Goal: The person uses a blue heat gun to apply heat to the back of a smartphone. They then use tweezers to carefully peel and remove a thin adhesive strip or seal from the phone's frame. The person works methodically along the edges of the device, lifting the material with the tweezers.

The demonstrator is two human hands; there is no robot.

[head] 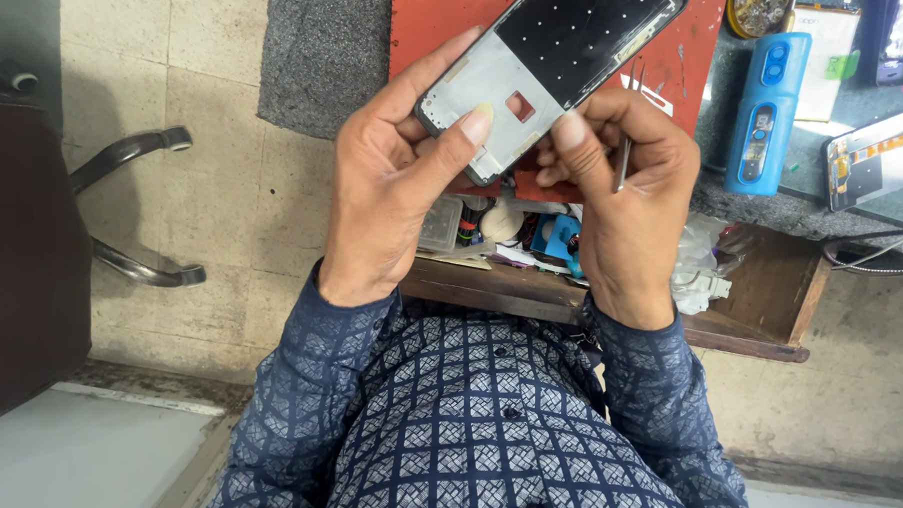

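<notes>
The phone frame (550,65) is gripped by the left hand (394,181) while tweezers (622,164) are pinched in the right hand (624,193); it could be scratched by a slip.

**Crowded bench, open drawer**

The workbench (770,208) wore a grey felt-like cover, and a red mat (700,50) lay flat on it. Just beside the mat sat a round tin of small parts (760,1), with a blue device (767,113) stretched out below it. Underneath, a wooden drawer (773,303) hung open, small tools and crumpled clear plastic (697,270) heaped inside.
</notes>
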